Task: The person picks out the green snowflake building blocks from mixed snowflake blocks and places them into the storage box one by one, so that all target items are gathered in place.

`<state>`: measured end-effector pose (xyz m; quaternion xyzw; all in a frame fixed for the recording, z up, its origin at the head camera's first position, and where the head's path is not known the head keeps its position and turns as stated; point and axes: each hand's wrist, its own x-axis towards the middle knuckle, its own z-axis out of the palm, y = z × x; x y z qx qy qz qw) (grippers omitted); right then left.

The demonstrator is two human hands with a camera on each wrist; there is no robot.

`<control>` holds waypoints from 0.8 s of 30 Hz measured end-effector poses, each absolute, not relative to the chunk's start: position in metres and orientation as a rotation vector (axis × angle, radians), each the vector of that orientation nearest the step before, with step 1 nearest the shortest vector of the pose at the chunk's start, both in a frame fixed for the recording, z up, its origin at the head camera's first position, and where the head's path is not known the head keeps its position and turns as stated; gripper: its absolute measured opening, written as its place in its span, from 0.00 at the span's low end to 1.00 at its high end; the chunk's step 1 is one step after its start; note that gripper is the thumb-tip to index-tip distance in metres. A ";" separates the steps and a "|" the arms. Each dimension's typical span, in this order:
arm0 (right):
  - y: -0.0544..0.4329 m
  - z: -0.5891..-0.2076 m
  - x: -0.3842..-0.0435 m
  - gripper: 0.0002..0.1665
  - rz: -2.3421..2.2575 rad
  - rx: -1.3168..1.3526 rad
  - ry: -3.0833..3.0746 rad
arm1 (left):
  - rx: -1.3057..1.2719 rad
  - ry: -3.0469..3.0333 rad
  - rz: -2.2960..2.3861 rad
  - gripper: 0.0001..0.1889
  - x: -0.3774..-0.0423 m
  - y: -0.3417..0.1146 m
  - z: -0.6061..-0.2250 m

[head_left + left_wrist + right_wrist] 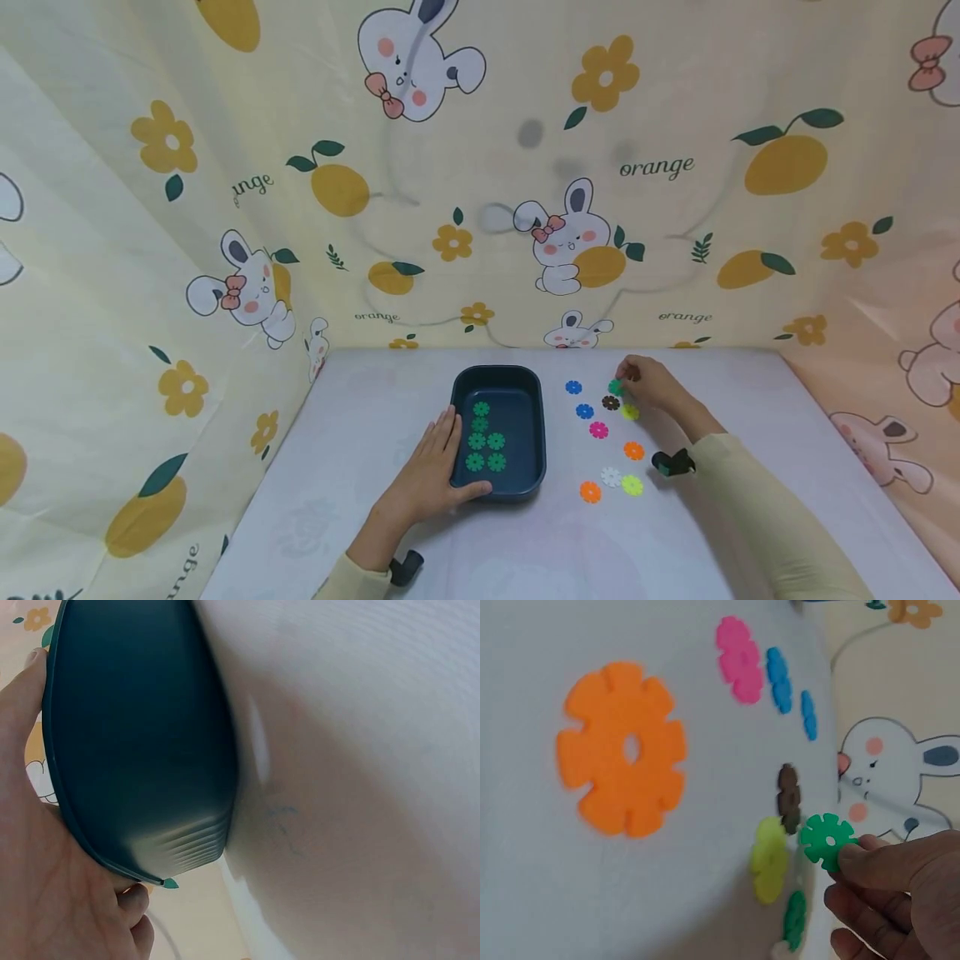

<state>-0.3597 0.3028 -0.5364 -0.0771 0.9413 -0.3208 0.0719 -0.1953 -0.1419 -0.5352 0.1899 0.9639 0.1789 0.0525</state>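
My left hand (423,479) lies along the left wall of a dark blue tray (536,433), fingers extended and thumb spread over its near rim. In the left wrist view, the palm touches the tray (142,727) from outside. Several green flower-shaped discs (496,462) lie inside the tray, mostly in its left half. My right hand (654,385) pinches a green notched disc (828,841) between thumb and fingers. Beneath that hand, the right wrist view has another green disc (795,921) on the table, beside a yellow disc (769,861) and a brown disc (788,799).
Loose discs lie right of the tray: blue discs (584,411), a pink disc (598,430), orange discs (633,451), a white disc (611,477) and a yellow-green disc (632,485). A patterned curtain (480,167) hangs behind the white table (300,467).
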 end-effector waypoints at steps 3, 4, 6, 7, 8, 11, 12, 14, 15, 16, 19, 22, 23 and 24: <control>0.299 -0.533 -0.360 0.06 -0.995 -0.243 2.833 | 0.579 2.931 0.546 0.66 -0.195 -0.142 -0.534; 0.297 -0.532 -0.360 0.06 -1.010 -0.245 2.829 | 0.579 2.931 0.543 0.66 -0.195 -0.142 -0.534; 0.293 -0.529 -0.361 0.06 -1.045 -0.244 2.821 | 0.579 2.931 0.548 0.66 -0.195 -0.141 -0.534; 0.290 -0.527 -0.361 0.06 -1.062 -0.260 2.815 | 0.585 2.932 0.554 0.66 -0.195 -0.141 -0.534; 0.288 -0.526 -0.360 0.06 -1.078 -0.270 2.810 | 0.581 2.931 0.549 0.66 -0.195 -0.141 -0.534; 0.278 -0.520 -0.358 0.05 -1.113 -0.323 2.802 | 0.594 2.934 0.562 0.65 -0.195 -0.141 -0.534; 0.274 -0.519 -0.357 0.05 -1.119 -0.342 2.805 | 0.598 2.935 0.564 0.65 -0.195 -0.141 -0.533; 0.267 -0.515 -0.354 0.05 -1.134 -0.383 2.802 | 0.594 2.934 0.568 0.65 -0.194 -0.141 -0.533; 0.262 -0.514 -0.353 0.05 -1.139 -0.403 2.800 | 0.596 2.933 0.573 0.65 -0.194 -0.141 -0.533; 0.258 -0.512 -0.351 0.05 -1.146 -0.425 2.798 | 0.596 2.931 0.576 0.65 -0.194 -0.141 -0.532; 0.246 -0.507 -0.345 0.06 -1.165 -0.476 2.788 | 0.598 2.929 0.574 0.65 -0.194 -0.142 -0.532; 0.234 -0.500 -0.340 0.05 -1.184 -0.548 2.779 | 0.602 2.928 0.570 0.66 -0.194 -0.142 -0.532; 0.230 -0.497 -0.339 0.05 -1.191 -0.574 2.774 | 0.600 2.928 0.565 0.66 -0.194 -0.142 -0.532; 0.227 -0.495 -0.337 0.05 -1.196 -0.603 2.769 | 0.600 2.927 0.565 0.66 -0.194 -0.142 -0.532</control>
